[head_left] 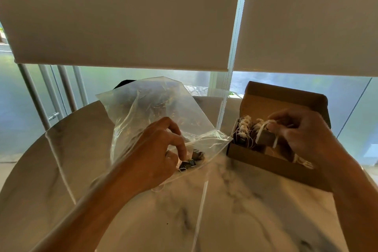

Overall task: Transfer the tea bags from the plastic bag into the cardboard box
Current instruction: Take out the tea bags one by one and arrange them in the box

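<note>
R hand fingers pinch tea bag upright over cardboard box; L hand grips plastic bag.

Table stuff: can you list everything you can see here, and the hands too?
Table: one, white marble, under everything.
Plastic bag: one, clear, left of the box, mouth toward the person.
Tea bags in the plastic bag: a few, dark tags, by the left fingers.
Cardboard box: one, brown, open, on the right.
Tea bags in the box: several, pale with white strings, far end.
Held tea bag: one, grey-brown, over the box.
Blinds: two, white, behind.
Left hand: inside the bag, grasping tea bags.
Right hand: pinching the held tea bag.
</note>
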